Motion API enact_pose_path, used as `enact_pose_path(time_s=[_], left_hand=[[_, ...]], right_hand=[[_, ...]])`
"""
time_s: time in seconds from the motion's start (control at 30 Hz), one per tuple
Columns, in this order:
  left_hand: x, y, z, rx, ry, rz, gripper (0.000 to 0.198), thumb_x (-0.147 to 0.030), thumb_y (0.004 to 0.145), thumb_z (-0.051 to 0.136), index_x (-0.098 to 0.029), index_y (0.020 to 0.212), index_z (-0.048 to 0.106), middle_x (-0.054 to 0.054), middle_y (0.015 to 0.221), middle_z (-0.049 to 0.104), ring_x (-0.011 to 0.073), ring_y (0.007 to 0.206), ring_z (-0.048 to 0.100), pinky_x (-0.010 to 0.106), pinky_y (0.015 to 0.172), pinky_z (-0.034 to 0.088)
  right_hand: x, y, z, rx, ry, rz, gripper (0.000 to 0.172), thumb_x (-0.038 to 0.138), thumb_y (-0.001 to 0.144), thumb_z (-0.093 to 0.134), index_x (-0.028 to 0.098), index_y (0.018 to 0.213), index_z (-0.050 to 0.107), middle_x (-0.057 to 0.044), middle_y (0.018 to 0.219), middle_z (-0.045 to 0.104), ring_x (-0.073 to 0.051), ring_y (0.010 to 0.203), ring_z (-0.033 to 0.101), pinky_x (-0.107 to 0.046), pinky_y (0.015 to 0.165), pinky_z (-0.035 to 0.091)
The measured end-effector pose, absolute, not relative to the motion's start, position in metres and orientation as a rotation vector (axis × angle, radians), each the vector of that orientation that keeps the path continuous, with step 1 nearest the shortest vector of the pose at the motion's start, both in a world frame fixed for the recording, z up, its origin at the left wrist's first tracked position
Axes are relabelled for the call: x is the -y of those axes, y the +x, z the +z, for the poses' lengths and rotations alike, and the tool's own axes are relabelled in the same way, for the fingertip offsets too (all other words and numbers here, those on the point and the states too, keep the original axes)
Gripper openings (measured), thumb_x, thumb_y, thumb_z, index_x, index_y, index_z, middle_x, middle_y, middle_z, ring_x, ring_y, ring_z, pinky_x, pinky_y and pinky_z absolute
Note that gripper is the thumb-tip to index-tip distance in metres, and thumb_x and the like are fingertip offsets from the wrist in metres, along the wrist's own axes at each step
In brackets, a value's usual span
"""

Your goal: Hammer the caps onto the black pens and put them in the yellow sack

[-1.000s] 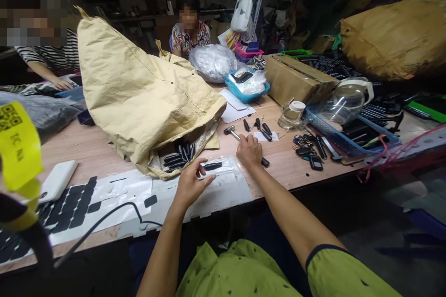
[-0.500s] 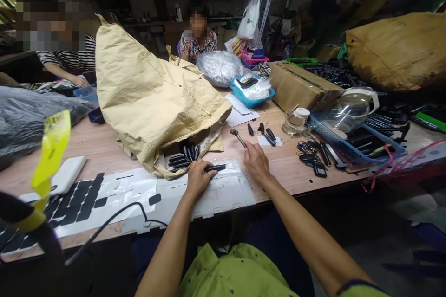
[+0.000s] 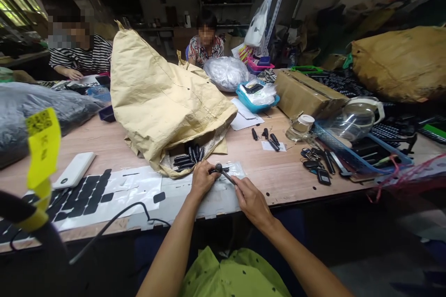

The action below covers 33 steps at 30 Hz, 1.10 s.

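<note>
fingers of the right hand wrap closed round the handle of a hammer, just below the frame's centre; its head stands at the left hand, bent low, though whether that hand grips the black piece there cannot be told. underneath lies a grey sheet. just above, slim black parts lie in the mouth of a beige sack. at the frame's right sit a lidded jar, a blue basket and a cardboard box.
</note>
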State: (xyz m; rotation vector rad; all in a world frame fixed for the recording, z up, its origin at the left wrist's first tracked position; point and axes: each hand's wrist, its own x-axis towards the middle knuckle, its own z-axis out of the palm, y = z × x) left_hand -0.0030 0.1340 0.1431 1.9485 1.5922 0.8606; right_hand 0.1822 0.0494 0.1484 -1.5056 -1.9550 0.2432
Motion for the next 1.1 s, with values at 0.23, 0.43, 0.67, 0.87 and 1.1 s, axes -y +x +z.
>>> enact_pose_path(time_s=[0.23,0.43,0.67,0.87,1.1], left_hand=[[-0.133,-0.004,0.140,-1.592,1.979,0.896,0.012,-0.014,0.071,0.077,-0.024,0.077,0.076,0.001,0.078,0.065,0.0206,0.084,0.060,0.034,0.081,0.045],[-0.132,-0.004,0.142,-1.611,1.987,0.885,0.013,-0.011,0.070,0.078,-0.023,0.075,0.075,0.001,0.078,0.065,0.0211,0.085,0.061,0.035,0.081,0.045],[-0.130,-0.005,0.149,-1.636,1.999,0.827,0.011,-0.013,0.073,0.076,-0.022,0.079,0.074,0.001,0.082,0.067,0.0215,0.088,0.061,0.035,0.083,0.045],[-0.129,-0.005,0.151,-1.639,2.009,0.768,0.011,-0.015,0.075,0.074,-0.022,0.084,0.073,0.002,0.086,0.067,0.0224,0.092,0.060,0.036,0.086,0.045],[-0.106,-0.008,0.172,-1.427,1.915,0.860,0.011,-0.024,0.082,0.060,-0.021,0.089,0.066,0.005,0.096,0.067,0.0236,0.097,0.059,0.036,0.090,0.045]], right_hand=[[-0.049,0.186,0.144,1.867,-1.448,0.185,0.042,0.020,0.097,0.039,0.027,0.129,0.064,-0.004,0.093,0.068,-0.016,0.087,0.067,-0.026,0.080,0.057],[-0.058,0.193,0.139,1.860,-1.531,0.184,0.040,0.021,0.096,0.039,0.026,0.125,0.067,-0.004,0.093,0.068,-0.017,0.089,0.067,-0.026,0.080,0.055],[-0.116,0.220,0.154,1.834,-1.900,-0.013,0.039,0.018,0.094,0.044,0.027,0.125,0.067,-0.005,0.093,0.064,-0.018,0.088,0.059,-0.026,0.074,0.046],[-0.145,0.227,0.148,1.856,-2.137,-0.208,0.036,0.017,0.094,0.049,0.026,0.123,0.068,-0.007,0.093,0.060,-0.020,0.086,0.051,-0.029,0.069,0.035],[-0.143,0.222,0.144,1.873,-2.130,-0.301,0.035,0.019,0.093,0.048,0.025,0.122,0.067,-0.008,0.094,0.059,-0.021,0.087,0.048,-0.030,0.068,0.031]])
